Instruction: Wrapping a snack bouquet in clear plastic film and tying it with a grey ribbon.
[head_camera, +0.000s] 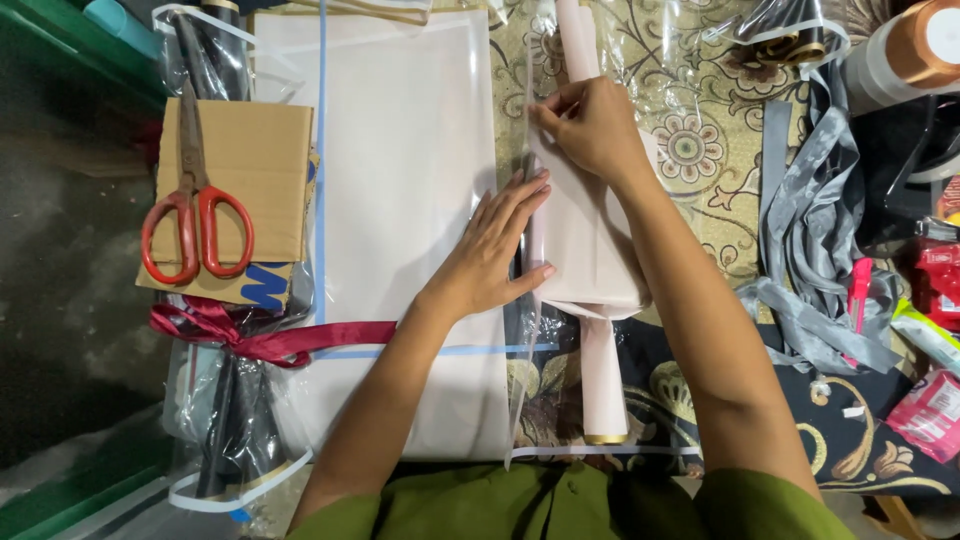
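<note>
At frame centre, your left hand (495, 250) lies flat and open on the white paper sheet (400, 200); your right hand (590, 125) pinches the pale pink paper roll (590, 240). Loosen either and the roll may unwind.

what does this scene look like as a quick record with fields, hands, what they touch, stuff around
left hand: flat, palm down, on the white paper sheet at its right edge
right hand: pressing pale pink paper wrapped around a roll
clear film: edge runs between the two hands
left side: red-handled scissors lying on a cardboard piece, dark red ribbon below
right side: grey ribbon in a loose heap
surface: floral patterned cloth
</note>
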